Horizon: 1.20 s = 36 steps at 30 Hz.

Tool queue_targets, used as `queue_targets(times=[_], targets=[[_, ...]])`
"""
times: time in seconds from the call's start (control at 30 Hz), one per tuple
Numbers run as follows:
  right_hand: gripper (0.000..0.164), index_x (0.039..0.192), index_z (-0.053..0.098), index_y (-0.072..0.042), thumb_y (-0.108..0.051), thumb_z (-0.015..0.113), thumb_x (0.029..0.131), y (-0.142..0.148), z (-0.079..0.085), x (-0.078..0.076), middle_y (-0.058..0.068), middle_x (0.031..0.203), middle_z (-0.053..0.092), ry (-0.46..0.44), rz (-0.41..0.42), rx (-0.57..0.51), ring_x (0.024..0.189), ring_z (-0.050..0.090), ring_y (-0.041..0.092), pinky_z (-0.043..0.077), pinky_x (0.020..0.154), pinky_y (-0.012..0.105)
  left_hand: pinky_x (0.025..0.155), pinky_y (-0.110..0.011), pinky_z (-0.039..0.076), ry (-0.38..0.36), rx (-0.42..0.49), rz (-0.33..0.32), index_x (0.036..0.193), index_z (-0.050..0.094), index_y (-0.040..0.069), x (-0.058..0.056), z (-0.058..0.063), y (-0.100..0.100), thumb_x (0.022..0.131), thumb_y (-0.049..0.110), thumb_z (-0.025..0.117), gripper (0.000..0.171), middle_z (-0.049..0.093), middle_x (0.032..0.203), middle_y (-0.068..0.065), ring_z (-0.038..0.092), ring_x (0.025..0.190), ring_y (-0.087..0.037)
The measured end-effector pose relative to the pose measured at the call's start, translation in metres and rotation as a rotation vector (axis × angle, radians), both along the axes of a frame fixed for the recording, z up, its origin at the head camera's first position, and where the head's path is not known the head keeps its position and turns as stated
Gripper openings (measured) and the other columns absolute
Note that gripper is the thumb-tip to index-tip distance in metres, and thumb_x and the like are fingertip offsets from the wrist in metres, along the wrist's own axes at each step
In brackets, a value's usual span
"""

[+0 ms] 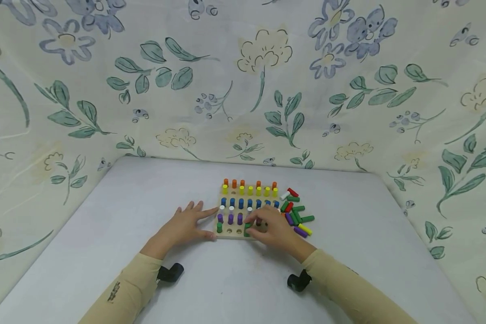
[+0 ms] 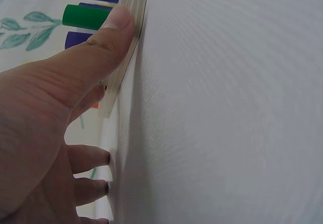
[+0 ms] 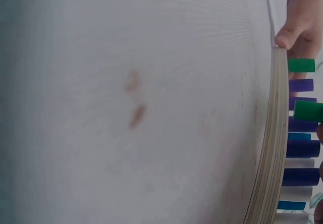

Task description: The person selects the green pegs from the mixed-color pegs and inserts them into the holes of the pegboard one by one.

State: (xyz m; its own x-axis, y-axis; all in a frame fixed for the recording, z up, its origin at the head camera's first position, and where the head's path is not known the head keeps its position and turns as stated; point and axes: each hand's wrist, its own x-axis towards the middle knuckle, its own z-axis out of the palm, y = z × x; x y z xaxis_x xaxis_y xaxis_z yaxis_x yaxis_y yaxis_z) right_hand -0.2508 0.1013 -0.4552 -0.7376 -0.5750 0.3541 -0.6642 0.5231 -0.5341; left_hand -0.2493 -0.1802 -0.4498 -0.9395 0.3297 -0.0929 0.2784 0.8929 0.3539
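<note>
A wooden pegboard (image 1: 233,236) lies flat on the table, with rows of orange, yellow, blue, white, purple and green pegs standing in it. My left hand (image 1: 188,225) is spread at its left side, thumb and index finger touching the edge. In the left wrist view, the thumb (image 2: 118,18) rests against the board's edge beside a standing green peg (image 2: 86,16). Over the front row, my right hand (image 1: 277,227) pinches another green peg (image 3: 309,111). Its lower end looks slightly above the board in the right wrist view. My right hand covers the board's right front part.
Loose pegs (image 1: 308,219) in green, red, purple, yellow and white lie scattered on the table right of the board. A white cloth covers the table (image 1: 146,189). Behind it hangs a flowered curtain (image 1: 218,108). Black wrist mounts (image 1: 172,273) show beneath both sleeves.
</note>
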Motion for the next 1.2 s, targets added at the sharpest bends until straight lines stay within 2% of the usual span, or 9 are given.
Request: queue_targets(times=[0.53, 0.73, 1.03, 1.2], targets=[[0.018, 0.102, 0.063, -0.031, -0.036, 0.067, 0.085, -0.010, 0.000, -0.002, -0.016, 0.091, 0.060, -0.017, -0.029, 0.050, 0.087, 0.047, 0.009, 0.043, 0.072, 0.024, 0.107, -0.065, 0.006, -0.013, 0.007, 0.005, 0.140, 0.041, 0.033, 0.001, 0.000, 0.001, 0.067, 0.067, 0.066, 0.085, 0.024, 0.149, -0.022, 0.012, 0.136, -0.048], [0.018, 0.102, 0.064, -0.030, -0.036, 0.067, 0.085, -0.013, -0.002, -0.004, -0.019, 0.093, 0.059, 0.004, -0.012, 0.024, 0.088, 0.049, 0.010, 0.044, 0.073, 0.025, 0.107, -0.065, 0.006, -0.005, 0.014, -0.002, 0.140, 0.042, 0.032, 0.001, 0.000, 0.001, 0.067, 0.067, 0.066, 0.084, 0.024, 0.149, -0.023, 0.012, 0.136, -0.048], [0.018, 0.102, 0.065, -0.027, -0.034, 0.067, 0.085, -0.021, -0.002, -0.006, -0.021, 0.092, 0.060, 0.033, -0.015, 0.039, 0.088, 0.049, 0.008, 0.041, 0.076, 0.025, 0.107, -0.064, 0.007, -0.006, 0.010, 0.006, 0.140, 0.042, 0.032, 0.002, 0.001, 0.002, 0.067, 0.067, 0.066, 0.084, 0.025, 0.149, -0.023, 0.012, 0.136, -0.047], [0.019, 0.102, 0.064, -0.030, -0.036, 0.067, 0.085, -0.026, -0.001, -0.005, -0.021, 0.092, 0.059, 0.002, -0.034, 0.062, 0.087, 0.047, 0.009, 0.041, 0.074, 0.025, 0.106, -0.065, 0.007, -0.001, 0.007, 0.002, 0.140, 0.042, 0.031, 0.002, 0.002, 0.002, 0.068, 0.066, 0.066, 0.083, 0.025, 0.148, -0.023, 0.013, 0.136, -0.048]])
